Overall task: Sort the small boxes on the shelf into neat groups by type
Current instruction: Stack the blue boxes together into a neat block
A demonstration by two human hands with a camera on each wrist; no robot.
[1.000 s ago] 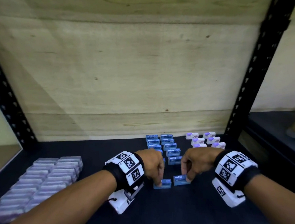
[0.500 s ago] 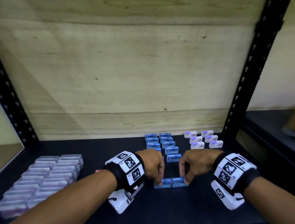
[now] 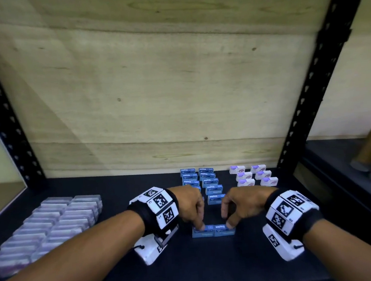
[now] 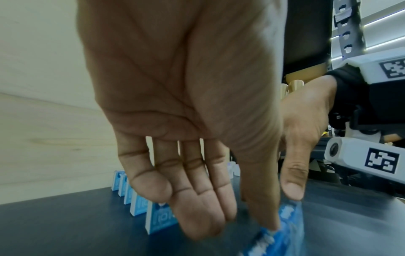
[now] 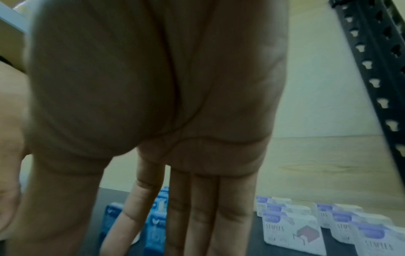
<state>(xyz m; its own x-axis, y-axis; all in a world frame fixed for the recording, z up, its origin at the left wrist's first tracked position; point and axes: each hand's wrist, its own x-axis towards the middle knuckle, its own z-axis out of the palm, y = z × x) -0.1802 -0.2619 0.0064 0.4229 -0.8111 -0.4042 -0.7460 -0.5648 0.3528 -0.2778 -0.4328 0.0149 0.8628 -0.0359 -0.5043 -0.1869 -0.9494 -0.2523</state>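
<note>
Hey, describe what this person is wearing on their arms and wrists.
Bare forearms, no sleeves. Each wrist has a black wrist strap carrying white blocks printed with black square marker tags. A white camera housing hangs beneath each wrist, also tagged, with a thin black cable.

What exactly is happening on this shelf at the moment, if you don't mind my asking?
A person is sorting small boxes of staples by type on a dark shelf. The left hand and right hand each have fingertips on one of two blue boxes lying side by side, near the front of the blue rows. White and purple boxes stand in rows to the right, and clear cases lie grouped at the left.
</note>
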